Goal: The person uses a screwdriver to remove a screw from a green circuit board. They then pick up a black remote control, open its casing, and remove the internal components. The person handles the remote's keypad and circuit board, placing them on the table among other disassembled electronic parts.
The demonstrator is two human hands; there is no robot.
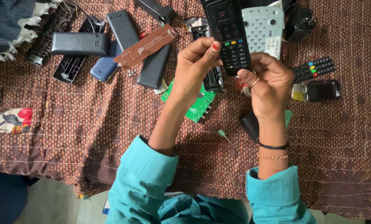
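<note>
Both hands hold black remote control (229, 35) raised above patterned cloth (90, 132): left hand (193, 68) fingers pinch left edge, right hand (268, 81) fingers wrap lower end. Risk: thin pinch grip slips, remote drops on green circuit board (195, 105).

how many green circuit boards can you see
2: one green board on the cloth under the left hand, another's edge peeking out beside the right hand. More may be hidden.

free: patterned cloth (69, 137) near edge bare | blocked: phone shells (111, 45), green board (195, 105), screwdriver (227, 137), perhaps more beneath hands
</note>
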